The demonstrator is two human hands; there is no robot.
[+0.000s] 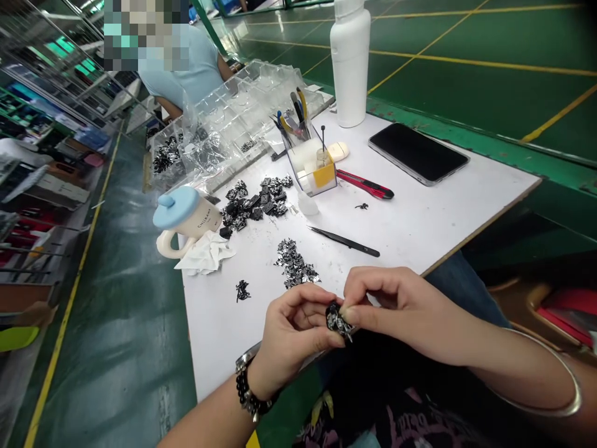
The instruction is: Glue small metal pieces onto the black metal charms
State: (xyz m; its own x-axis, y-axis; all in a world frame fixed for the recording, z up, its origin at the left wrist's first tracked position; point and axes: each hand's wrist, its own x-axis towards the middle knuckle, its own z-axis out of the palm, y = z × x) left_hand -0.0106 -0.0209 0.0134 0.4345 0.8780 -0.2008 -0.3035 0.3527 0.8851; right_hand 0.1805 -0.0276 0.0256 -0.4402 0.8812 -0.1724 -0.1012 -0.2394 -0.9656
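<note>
Between left hand (293,336) and right hand (401,311) | black-silver part (338,320) | both pinching it

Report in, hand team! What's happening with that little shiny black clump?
Left hand and right hand both pinching the shiny black-and-silver clump. Black metal tweezers lying on the white table beyond, untouched. Nothing in the way.

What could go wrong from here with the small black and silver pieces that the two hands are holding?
The black-and-silver cluster, pinched between the left hand and right hand, sits near the edge of the white table, so pieces might drop to the lap or floor. The pointed tweezers lie within reach and could perhaps prick a hand.
</note>
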